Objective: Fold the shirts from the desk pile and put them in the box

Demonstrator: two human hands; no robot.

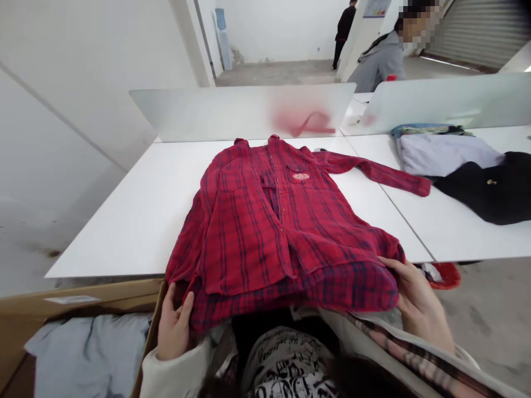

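Observation:
A red and navy plaid shirt (244,232) lies spread on the white table (124,221), its collar toward the divider and its hem hanging over the near edge. The front is partly open, and one sleeve reaches out to the right. At the hem's left corner, my left hand (174,323) grips the cloth between thumb and fingers. My right hand (418,298) pinches the hem's right corner, its thumb on top and the other fingers partly hidden by the cloth.
A cardboard box (112,296) with grey cloth (95,354) stands at lower left. On the right are folded clothes (448,152) and a black garment (493,188). Frosted dividers (207,113) run along the back. A person in grey (379,61) is beyond them. A red basket (448,275) sits below.

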